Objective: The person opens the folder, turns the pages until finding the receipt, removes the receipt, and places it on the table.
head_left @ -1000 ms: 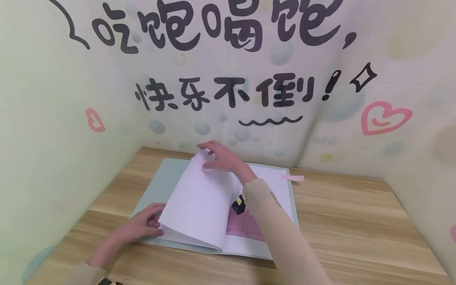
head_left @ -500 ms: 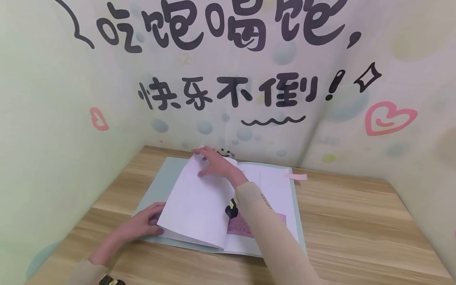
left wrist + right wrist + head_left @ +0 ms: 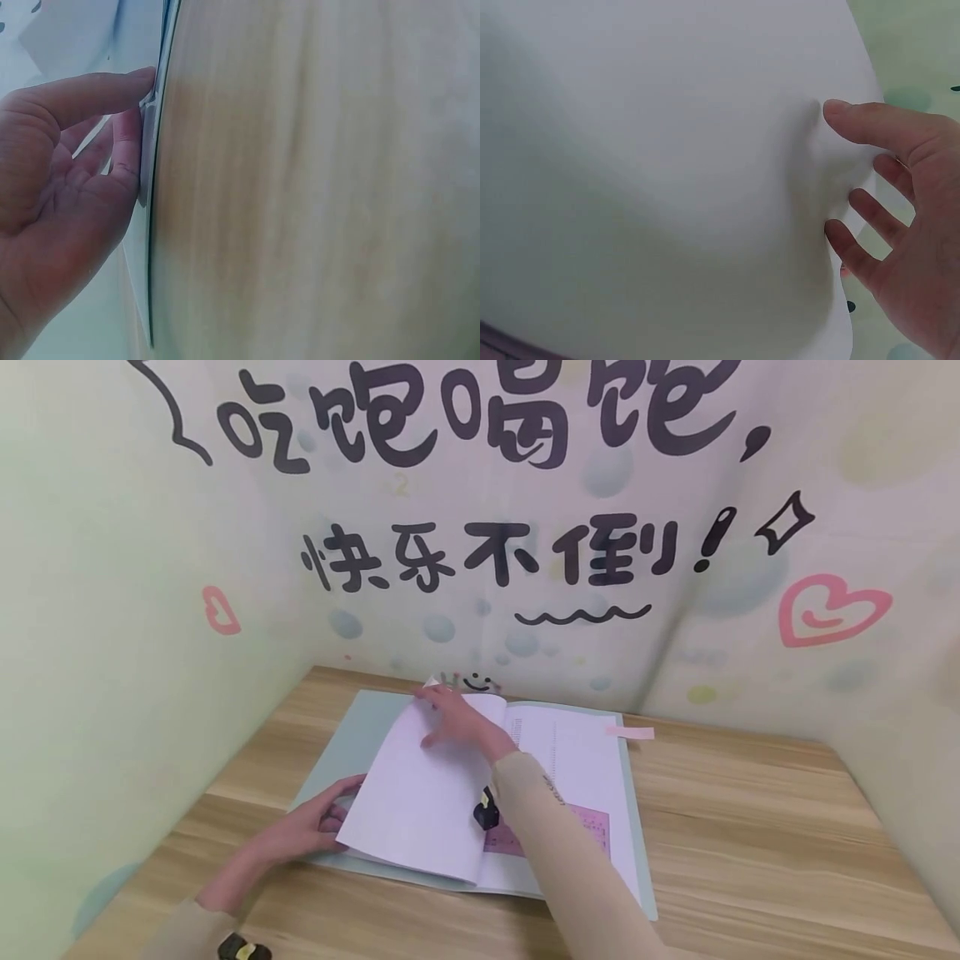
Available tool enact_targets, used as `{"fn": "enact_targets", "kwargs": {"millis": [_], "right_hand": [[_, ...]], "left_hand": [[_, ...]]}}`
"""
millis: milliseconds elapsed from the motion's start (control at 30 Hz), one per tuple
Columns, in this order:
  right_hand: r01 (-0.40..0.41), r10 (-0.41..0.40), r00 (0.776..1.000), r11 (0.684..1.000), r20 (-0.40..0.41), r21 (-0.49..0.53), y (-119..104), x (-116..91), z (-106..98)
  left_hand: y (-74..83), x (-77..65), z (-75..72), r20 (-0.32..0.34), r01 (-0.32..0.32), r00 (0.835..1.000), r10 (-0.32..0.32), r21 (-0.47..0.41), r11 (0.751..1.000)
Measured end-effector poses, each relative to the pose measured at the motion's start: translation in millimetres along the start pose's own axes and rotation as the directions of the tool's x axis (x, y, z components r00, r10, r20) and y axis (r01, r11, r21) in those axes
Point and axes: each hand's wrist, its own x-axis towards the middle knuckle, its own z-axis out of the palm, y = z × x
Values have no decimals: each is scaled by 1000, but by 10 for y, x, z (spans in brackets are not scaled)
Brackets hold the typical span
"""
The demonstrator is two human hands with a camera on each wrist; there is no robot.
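A book with a pale blue cover (image 3: 358, 727) lies spread on the wooden table. A large white page (image 3: 420, 785) stands bowed up over its left half. My right hand (image 3: 457, 718) is at the top of that page, loosely bent fingers spread. In the right wrist view, the right thumb (image 3: 840, 109) and fingertips lie against the white sheet near its edge. My left hand (image 3: 303, 827) is at the book's lower left, fingers partly hidden by the raised page. In the left wrist view, the left thumb (image 3: 139, 79) meets the book's edge, fingers loosely bent below it.
On the right-hand page lies a pink printed panel (image 3: 588, 827), partly covered by the right sleeve (image 3: 555, 827). A pink tab (image 3: 633, 732) sticks out at the book's upper right. The wooden table (image 3: 750, 827) meets a printed wall covering (image 3: 675, 652) behind.
The view has shifted slightly, moving the scene to the right. The right hand has come a little lower with the page, and more of the right-hand page and pink panel shows.
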Motion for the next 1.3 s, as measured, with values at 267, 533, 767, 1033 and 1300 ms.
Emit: {"fn": "enact_targets", "kwargs": {"millis": [267, 533, 767, 1033, 1300], "right_hand": [[-25, 25, 1000, 1000, 12, -10, 43, -8, 146], [-117, 119, 992, 992, 35, -52, 83, -33, 289], [-162, 165, 985, 986, 55, -46, 35, -37, 329], [-175, 183, 979, 981, 90, -87, -3, -19, 351], [-130, 158, 978, 973, 139, -190, -46, -13, 357]], "left_hand": [[0, 32, 2, 7, -48, 999, 48, 13, 999], [14, 35, -4, -2, -11, 1000, 11, 49, 999], [26, 7, -1, -13, -16, 1000, 17, 111, 994], [10, 4, -4, 3, -42, 999, 42, 131, 991], [16, -3, 11, -16, -38, 999, 42, 183, 982]]}}
